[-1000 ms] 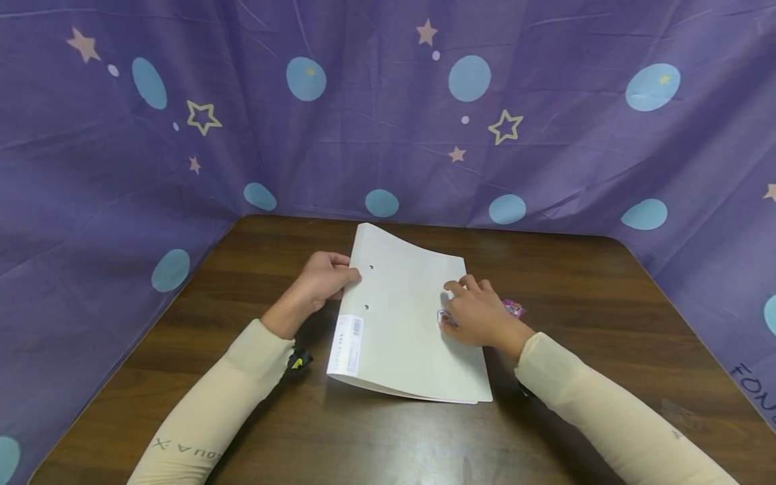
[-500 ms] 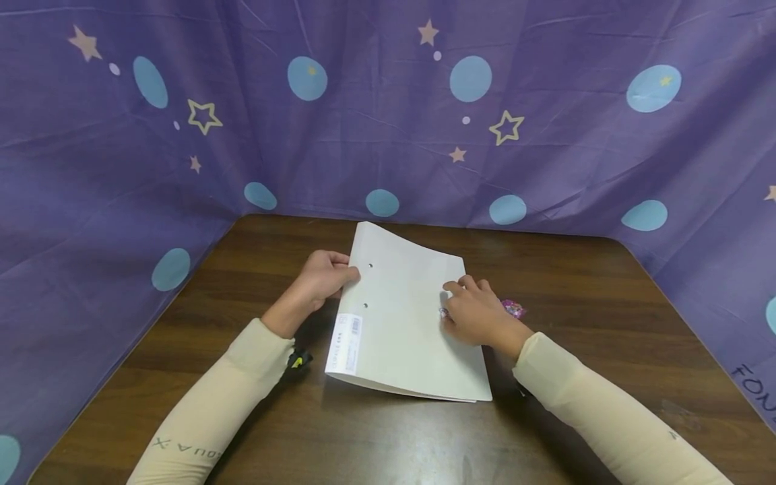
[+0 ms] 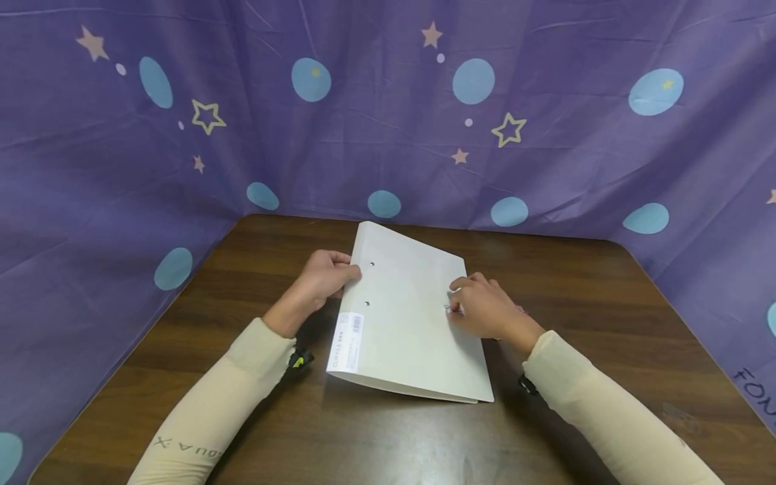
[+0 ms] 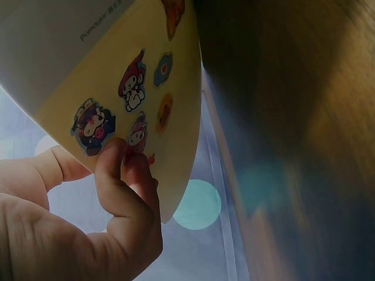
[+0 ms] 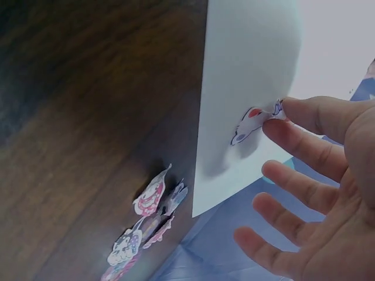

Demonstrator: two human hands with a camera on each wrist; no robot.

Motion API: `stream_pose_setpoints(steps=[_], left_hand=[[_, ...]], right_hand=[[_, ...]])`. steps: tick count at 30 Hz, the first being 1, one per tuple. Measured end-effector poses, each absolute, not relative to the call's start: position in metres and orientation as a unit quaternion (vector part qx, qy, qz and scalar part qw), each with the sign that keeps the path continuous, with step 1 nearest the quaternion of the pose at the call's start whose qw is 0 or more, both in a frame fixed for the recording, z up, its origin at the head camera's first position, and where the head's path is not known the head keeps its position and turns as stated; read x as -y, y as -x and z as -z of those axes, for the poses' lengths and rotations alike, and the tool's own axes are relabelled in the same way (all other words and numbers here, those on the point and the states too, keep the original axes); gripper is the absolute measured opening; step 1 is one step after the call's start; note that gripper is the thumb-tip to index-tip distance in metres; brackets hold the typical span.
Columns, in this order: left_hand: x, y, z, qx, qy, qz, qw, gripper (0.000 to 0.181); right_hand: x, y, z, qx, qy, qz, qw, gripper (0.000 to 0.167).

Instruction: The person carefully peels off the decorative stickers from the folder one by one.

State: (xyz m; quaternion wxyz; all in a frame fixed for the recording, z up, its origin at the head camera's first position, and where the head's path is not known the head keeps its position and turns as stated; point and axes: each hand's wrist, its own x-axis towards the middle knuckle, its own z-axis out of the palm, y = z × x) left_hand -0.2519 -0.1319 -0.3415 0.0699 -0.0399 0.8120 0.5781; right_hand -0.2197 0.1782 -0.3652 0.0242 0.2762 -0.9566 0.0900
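Note:
A white clip file folder [image 3: 412, 316] lies at an angle on the table, its left edge raised. My left hand [image 3: 327, 275] grips that edge, thumb on the front cover. In the left wrist view, the folder's other side [image 4: 176, 193] carries several cartoon stickers [image 4: 133, 85]; my fingertips cover part of one. Over the right part of the cover, my right hand [image 3: 481, 306] pinches a small sticker [image 5: 249, 126] between thumb and forefinger, the other fingers spread. The sticker looks bent, its free end standing off the cover with a shadow below. Its picture is partly hidden by the fingertips.
Several loose cut-out stickers [image 5: 149, 196] lie in a small heap on the table beside the folder's right edge, mostly hidden behind my right hand in the head view. The brown wooden table [image 3: 388, 444] meets a purple curtain [image 3: 376, 121] at the back.
My right hand has shifted slightly right, and the sticker beneath its fingers now shows less in the head view. The left hand keeps its grip on the folder, which has barely moved.

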Motion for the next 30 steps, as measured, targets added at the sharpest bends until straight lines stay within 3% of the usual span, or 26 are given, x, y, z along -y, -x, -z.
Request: stream_pose_setpoints(steps=[30], left_hand=[[0.131, 0.250, 0.340, -0.814, 0.042, -0.576, 0.068, 0.040]], right_hand=[[-0.224, 0.245, 0.363, 0.930, -0.257, -0.262, -0.010, 0.009]])
